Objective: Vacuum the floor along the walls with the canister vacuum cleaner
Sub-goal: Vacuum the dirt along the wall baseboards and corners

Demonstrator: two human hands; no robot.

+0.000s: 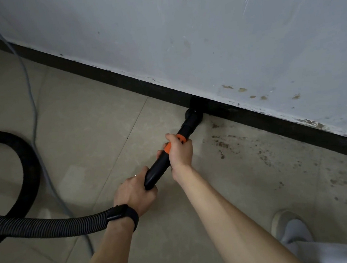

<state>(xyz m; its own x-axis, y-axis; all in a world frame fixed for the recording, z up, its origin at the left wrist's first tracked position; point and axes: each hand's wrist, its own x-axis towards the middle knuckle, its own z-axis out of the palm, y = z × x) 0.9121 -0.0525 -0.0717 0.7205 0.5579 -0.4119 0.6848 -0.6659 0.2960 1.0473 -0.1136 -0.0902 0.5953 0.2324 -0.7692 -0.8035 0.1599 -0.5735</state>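
A black vacuum wand (pixel 158 170) with an orange collar (pixel 167 146) slants up toward the wall. Its black brush nozzle (pixel 194 114) sits on the floor against the black baseboard (pixel 271 117). My right hand (pixel 179 150) grips the wand at the orange collar. My left hand (pixel 135 193), with a black wristband, grips the wand's lower end where the ribbed black hose (pixel 51 226) joins. The hose runs off the left edge and loops back across the floor. The canister itself is out of view.
A grey power cord (pixel 32 105) trails down the wall and across the beige tiled floor (pixel 97 120). Brown dirt specks (pixel 252 146) lie on the floor right of the nozzle. My shoe (pixel 288 226) stands at lower right. The white wall (pixel 202 35) is scuffed.
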